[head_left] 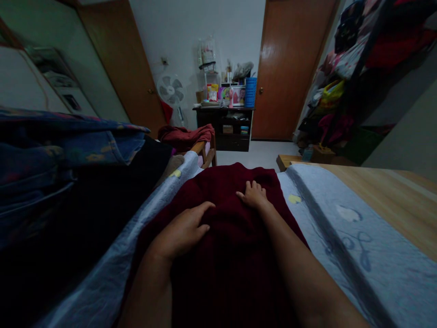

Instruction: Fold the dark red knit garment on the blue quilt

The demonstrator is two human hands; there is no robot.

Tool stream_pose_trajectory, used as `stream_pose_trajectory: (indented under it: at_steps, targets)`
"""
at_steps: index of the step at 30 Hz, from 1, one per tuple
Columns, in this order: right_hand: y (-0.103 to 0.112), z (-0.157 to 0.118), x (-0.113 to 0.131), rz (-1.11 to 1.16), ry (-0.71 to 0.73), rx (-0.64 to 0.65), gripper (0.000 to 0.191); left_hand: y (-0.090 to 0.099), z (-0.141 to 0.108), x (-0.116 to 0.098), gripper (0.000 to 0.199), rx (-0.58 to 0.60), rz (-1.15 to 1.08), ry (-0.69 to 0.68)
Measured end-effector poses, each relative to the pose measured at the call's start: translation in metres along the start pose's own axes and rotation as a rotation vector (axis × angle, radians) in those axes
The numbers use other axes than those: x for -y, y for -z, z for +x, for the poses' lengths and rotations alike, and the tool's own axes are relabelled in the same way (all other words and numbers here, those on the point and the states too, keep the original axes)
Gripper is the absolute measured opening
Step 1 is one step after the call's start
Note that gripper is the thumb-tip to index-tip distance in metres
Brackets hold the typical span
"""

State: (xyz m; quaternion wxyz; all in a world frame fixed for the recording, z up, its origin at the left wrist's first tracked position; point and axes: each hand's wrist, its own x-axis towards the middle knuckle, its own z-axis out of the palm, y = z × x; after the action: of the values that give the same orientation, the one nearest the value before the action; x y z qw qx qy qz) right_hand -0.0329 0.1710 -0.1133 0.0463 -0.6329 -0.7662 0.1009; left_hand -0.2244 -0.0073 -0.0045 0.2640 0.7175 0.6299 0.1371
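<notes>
A dark red cloth or garment (235, 255) is spread over the bed in front of me, its far edge slightly wavy. My left hand (186, 230) rests on its left part, thumb apart from the fingers. Farther forward and to the right, my right hand (253, 195) lies on the same cloth with its fingers spread. Neither hand grips anything that I can see. Beneath the cloth is a light blue patterned bedsheet (341, 228), showing on both sides. Whether the cloth is one layer or folded cannot be made out.
Dark and denim clothes (85, 150) are heaped at the left. A reddish cloth (187, 136) hangs over a wooden frame ahead. Beyond stand a white fan (171, 89) and a dark cabinet (223, 132). Bare wooden board (385, 187) borders the sheet at right; clothes and bags (337, 91) hang there.
</notes>
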Motion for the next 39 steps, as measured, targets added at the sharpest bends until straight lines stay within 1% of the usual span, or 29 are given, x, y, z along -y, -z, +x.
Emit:
stream_pose_trajectory:
  at_steps: [5, 8, 10, 12, 13, 15, 18, 21, 22, 26, 27, 29, 31, 32, 34, 35, 39]
  targets:
    - [-0.008, -0.002, 0.000, -0.029, 0.008, -0.058, 0.080, 0.006, 0.001, 0.018, 0.047, -0.078, 0.110, 0.137]
    - [-0.009, -0.002, -0.001, -0.029, 0.012, -0.090, 0.078, 0.010, 0.000, 0.019, 0.042, -0.151, 0.181, 0.216]
    - [-0.010, -0.002, -0.001, -0.028, 0.011, -0.092, 0.078, 0.014, -0.005, 0.011, 0.029, -0.160, 0.207, 0.237]
    - [-0.011, -0.001, -0.001, -0.025, 0.004, -0.082, 0.078, 0.019, -0.011, -0.003, 0.015, -0.120, 0.180, 0.209]
    - [-0.011, -0.001, -0.001, -0.024, 0.000, -0.078, 0.079, 0.020, -0.014, -0.011, 0.011, -0.093, 0.148, 0.182]
    - [-0.012, 0.000, -0.001, -0.022, -0.001, -0.079, 0.078, 0.019, -0.017, -0.024, 0.009, -0.048, 0.096, 0.124]
    - [-0.013, 0.000, -0.001, -0.015, 0.001, -0.094, 0.078, 0.007, -0.011, -0.032, 0.010, -0.019, 0.118, 0.073]
    - [-0.015, 0.001, -0.001, -0.006, 0.002, -0.093, 0.079, -0.017, 0.004, -0.028, 0.013, -0.003, 0.233, 0.082]
    - [-0.016, 0.001, -0.001, -0.005, 0.000, -0.088, 0.079, -0.025, 0.010, -0.025, 0.016, 0.012, 0.267, 0.093]
    - [-0.017, 0.002, -0.001, 0.001, -0.009, -0.063, 0.080, -0.055, 0.029, -0.019, 0.041, 0.111, 0.335, 0.149]
    - [-0.017, 0.002, -0.001, 0.004, -0.008, -0.060, 0.080, -0.060, 0.031, -0.018, 0.043, 0.122, 0.354, 0.162]
    - [-0.017, 0.002, -0.001, 0.011, -0.007, -0.055, 0.081, -0.067, 0.034, -0.018, 0.034, 0.125, 0.394, 0.163]
    - [-0.017, 0.002, -0.002, 0.016, -0.009, -0.053, 0.081, -0.067, 0.033, -0.018, 0.022, 0.118, 0.411, 0.127]
    - [-0.017, 0.002, -0.002, 0.018, -0.009, -0.054, 0.081, -0.066, 0.032, -0.017, 0.021, 0.114, 0.407, 0.101]
    - [-0.018, 0.002, -0.002, 0.025, -0.004, -0.060, 0.082, -0.061, 0.031, -0.017, 0.021, 0.085, 0.380, 0.040]
    - [-0.018, 0.002, -0.002, 0.028, -0.002, -0.062, 0.082, -0.057, 0.030, -0.017, 0.022, 0.045, 0.364, 0.008]
    - [-0.019, 0.002, -0.002, 0.030, -0.005, -0.070, 0.082, -0.048, 0.027, -0.023, 0.024, -0.182, 0.328, -0.096]
